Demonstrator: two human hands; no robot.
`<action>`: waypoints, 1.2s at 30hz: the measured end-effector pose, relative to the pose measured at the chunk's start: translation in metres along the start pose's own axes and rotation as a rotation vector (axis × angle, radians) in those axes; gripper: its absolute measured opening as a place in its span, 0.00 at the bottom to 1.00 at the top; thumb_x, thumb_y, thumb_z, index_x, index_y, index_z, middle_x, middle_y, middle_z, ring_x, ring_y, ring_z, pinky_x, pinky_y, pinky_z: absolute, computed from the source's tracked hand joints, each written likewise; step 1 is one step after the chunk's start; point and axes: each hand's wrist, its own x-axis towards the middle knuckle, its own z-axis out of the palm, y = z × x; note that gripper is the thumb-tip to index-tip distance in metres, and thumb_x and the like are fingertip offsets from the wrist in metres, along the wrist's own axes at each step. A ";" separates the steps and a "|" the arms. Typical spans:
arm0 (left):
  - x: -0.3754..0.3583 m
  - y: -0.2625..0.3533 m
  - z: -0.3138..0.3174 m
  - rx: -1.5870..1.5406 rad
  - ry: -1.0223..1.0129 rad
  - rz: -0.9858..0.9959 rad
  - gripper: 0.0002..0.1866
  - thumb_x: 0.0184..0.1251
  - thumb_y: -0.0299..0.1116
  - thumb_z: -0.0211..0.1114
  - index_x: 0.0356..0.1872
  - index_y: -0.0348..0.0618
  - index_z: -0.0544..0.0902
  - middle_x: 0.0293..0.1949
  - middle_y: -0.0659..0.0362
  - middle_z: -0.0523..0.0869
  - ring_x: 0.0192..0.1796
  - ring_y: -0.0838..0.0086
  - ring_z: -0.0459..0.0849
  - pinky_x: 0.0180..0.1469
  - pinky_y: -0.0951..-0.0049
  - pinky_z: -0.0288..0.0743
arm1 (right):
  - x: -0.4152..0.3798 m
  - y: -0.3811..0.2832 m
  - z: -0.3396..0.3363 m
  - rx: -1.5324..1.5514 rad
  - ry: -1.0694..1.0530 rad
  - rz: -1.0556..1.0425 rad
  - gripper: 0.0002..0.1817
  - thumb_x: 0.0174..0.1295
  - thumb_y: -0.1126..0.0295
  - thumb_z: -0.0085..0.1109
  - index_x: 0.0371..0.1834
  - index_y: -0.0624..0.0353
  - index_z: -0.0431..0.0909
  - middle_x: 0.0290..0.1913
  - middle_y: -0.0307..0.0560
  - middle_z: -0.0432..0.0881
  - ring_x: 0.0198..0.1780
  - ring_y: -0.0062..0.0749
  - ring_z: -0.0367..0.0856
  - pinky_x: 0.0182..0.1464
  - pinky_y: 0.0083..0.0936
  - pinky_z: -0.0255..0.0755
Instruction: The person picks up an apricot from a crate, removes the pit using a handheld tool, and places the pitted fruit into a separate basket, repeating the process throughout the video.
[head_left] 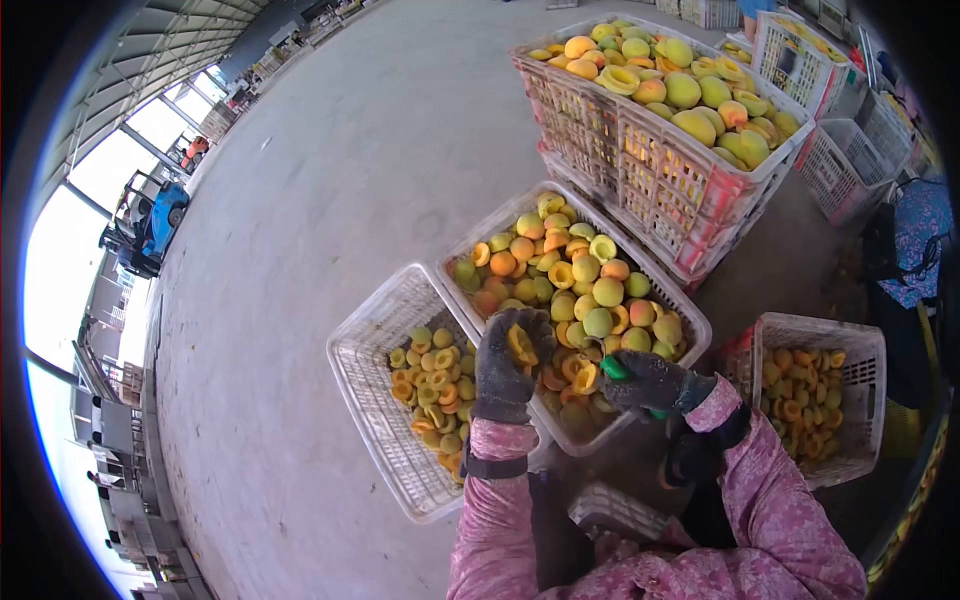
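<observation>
My left hand (509, 365), in a dark glove, is closed around a yellow-orange fruit half (521, 346). My right hand (648, 382), gloved too, grips a tool with a green handle (615, 368); its working end is hard to make out. Both hands are over the front part of a white crate (695, 318) full of whole and cut yellow-green fruit. To the left, touching it, stands a second white crate (372, 300) partly filled with fruit halves (437, 380).
Stacked crates (640, 170) heaped with fruit rise behind. At the right stands another crate (868, 400) with fruit halves, and an empty-looking crate (845, 165) lies beyond it. A blue forklift (155, 220) is far left. A low crate (615, 510) sits near my body.
</observation>
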 end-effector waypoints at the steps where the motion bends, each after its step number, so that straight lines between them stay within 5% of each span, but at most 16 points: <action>1: 0.004 0.022 -0.012 0.258 0.080 0.019 0.11 0.59 0.34 0.55 0.41 0.43 0.78 0.37 0.55 0.81 0.46 0.65 0.80 0.47 0.71 0.75 | 0.002 0.020 -0.014 -0.736 0.314 -0.495 0.10 0.52 0.70 0.54 0.38 0.57 0.71 0.37 0.50 0.75 0.38 0.41 0.76 0.34 0.35 0.72; 2: 0.028 0.055 -0.065 0.835 0.058 0.101 0.12 0.58 0.33 0.55 0.41 0.41 0.79 0.36 0.57 0.83 0.44 0.64 0.81 0.47 0.71 0.74 | 0.005 0.034 -0.026 -1.457 0.635 -1.008 0.08 0.51 0.68 0.54 0.31 0.59 0.71 0.37 0.53 0.73 0.40 0.43 0.74 0.35 0.36 0.72; 3: 0.031 0.065 -0.074 1.518 0.213 0.231 0.15 0.56 0.36 0.58 0.42 0.41 0.80 0.39 0.55 0.83 0.45 0.63 0.81 0.48 0.69 0.73 | 0.005 0.039 -0.032 -1.450 0.637 -1.019 0.08 0.51 0.68 0.54 0.31 0.59 0.71 0.37 0.53 0.73 0.40 0.43 0.74 0.35 0.36 0.72; 6: 0.049 0.062 -0.080 2.040 0.387 0.288 0.20 0.52 0.43 0.59 0.44 0.46 0.79 0.40 0.49 0.82 0.43 0.57 0.80 0.48 0.61 0.72 | 0.009 0.045 -0.033 -1.374 0.714 -0.962 0.12 0.55 0.64 0.53 0.36 0.61 0.72 0.37 0.56 0.73 0.37 0.46 0.76 0.36 0.40 0.72; 8: 0.084 0.036 -0.095 1.832 0.271 0.232 0.21 0.50 0.42 0.60 0.46 0.48 0.78 0.46 0.52 0.80 0.49 0.57 0.78 0.51 0.62 0.70 | 0.008 0.043 -0.027 -0.592 0.639 -0.459 0.18 0.56 0.60 0.53 0.43 0.63 0.71 0.38 0.60 0.73 0.36 0.53 0.76 0.36 0.42 0.71; 10: 0.117 0.006 -0.098 1.731 0.089 0.301 0.20 0.50 0.40 0.59 0.47 0.49 0.78 0.49 0.52 0.78 0.53 0.58 0.75 0.54 0.62 0.69 | 0.008 0.051 -0.029 -0.576 0.602 -0.393 0.24 0.54 0.59 0.55 0.49 0.64 0.68 0.40 0.62 0.72 0.37 0.57 0.74 0.36 0.44 0.71; 12: 0.149 -0.022 -0.108 2.036 0.009 0.374 0.24 0.51 0.38 0.57 0.53 0.51 0.74 0.56 0.52 0.74 0.59 0.58 0.70 0.58 0.61 0.66 | 0.001 0.050 -0.029 -0.741 0.681 -0.516 0.25 0.54 0.59 0.55 0.49 0.66 0.67 0.38 0.63 0.73 0.37 0.56 0.75 0.35 0.45 0.70; 14: 0.168 -0.041 -0.106 2.454 -0.034 0.063 0.30 0.53 0.37 0.54 0.62 0.55 0.65 0.63 0.50 0.65 0.66 0.54 0.60 0.62 0.57 0.61 | 0.005 0.059 -0.029 -0.792 0.768 -0.615 0.23 0.54 0.60 0.55 0.48 0.66 0.67 0.32 0.62 0.75 0.32 0.55 0.76 0.32 0.46 0.69; 17: 0.208 -0.071 -0.155 2.296 0.265 0.208 0.27 0.54 0.39 0.54 0.59 0.51 0.69 0.60 0.48 0.69 0.64 0.54 0.63 0.61 0.56 0.61 | 0.001 0.050 -0.031 -0.749 0.690 -0.464 0.20 0.53 0.63 0.56 0.44 0.66 0.67 0.24 0.58 0.74 0.25 0.55 0.75 0.26 0.47 0.67; 19: 0.188 -0.040 -0.111 2.420 -0.156 0.086 0.24 0.57 0.42 0.54 0.55 0.45 0.73 0.57 0.47 0.72 0.62 0.56 0.66 0.60 0.56 0.63 | 0.003 0.057 -0.032 -0.757 0.664 -0.424 0.24 0.53 0.61 0.58 0.47 0.68 0.67 0.28 0.59 0.75 0.29 0.54 0.75 0.30 0.44 0.68; 20: 0.186 -0.038 -0.116 2.418 -0.152 0.084 0.24 0.57 0.42 0.54 0.55 0.45 0.73 0.57 0.47 0.72 0.62 0.56 0.66 0.60 0.56 0.63 | 0.004 0.060 -0.032 -0.774 0.639 -0.396 0.27 0.54 0.60 0.59 0.50 0.70 0.67 0.32 0.60 0.76 0.33 0.53 0.76 0.35 0.41 0.70; 23: 0.175 -0.034 -0.121 1.238 -0.251 0.272 0.25 0.49 0.34 0.68 0.51 0.41 0.75 0.48 0.56 0.79 0.55 0.65 0.75 0.52 0.68 0.72 | 0.013 0.082 -0.033 -1.105 0.765 -0.652 0.27 0.54 0.60 0.59 0.51 0.69 0.67 0.36 0.60 0.75 0.35 0.53 0.76 0.36 0.41 0.70; 26: 0.128 -0.016 -0.067 0.725 -0.302 0.113 0.27 0.47 0.34 0.71 0.52 0.42 0.75 0.54 0.57 0.76 0.52 0.69 0.76 0.51 0.72 0.72 | 0.006 0.058 -0.032 -0.860 0.687 -0.490 0.27 0.54 0.61 0.59 0.51 0.69 0.67 0.39 0.61 0.75 0.36 0.54 0.76 0.37 0.41 0.70; 32: 0.082 -0.004 -0.037 1.239 -0.468 0.313 0.35 0.56 0.46 0.62 0.62 0.38 0.62 0.57 0.51 0.72 0.51 0.60 0.77 0.47 0.64 0.76 | 0.009 0.060 -0.024 -0.832 0.716 -0.581 0.24 0.55 0.62 0.55 0.54 0.62 0.68 0.46 0.62 0.71 0.41 0.54 0.74 0.40 0.44 0.70; 34: 0.081 -0.012 -0.040 -0.059 -0.406 -0.221 0.32 0.58 0.43 0.58 0.61 0.38 0.62 0.59 0.45 0.69 0.50 0.53 0.77 0.46 0.60 0.76 | 0.013 0.070 -0.023 -0.872 0.737 -0.623 0.25 0.55 0.62 0.55 0.55 0.63 0.67 0.47 0.62 0.71 0.41 0.54 0.74 0.40 0.44 0.70; 36: 0.084 -0.011 -0.050 -0.119 -0.536 -0.315 0.32 0.61 0.43 0.56 0.62 0.35 0.59 0.59 0.48 0.67 0.62 0.57 0.66 0.56 0.52 0.70 | 0.014 0.071 -0.021 -0.909 0.760 -0.663 0.26 0.55 0.62 0.55 0.56 0.63 0.67 0.47 0.62 0.71 0.41 0.55 0.74 0.40 0.44 0.70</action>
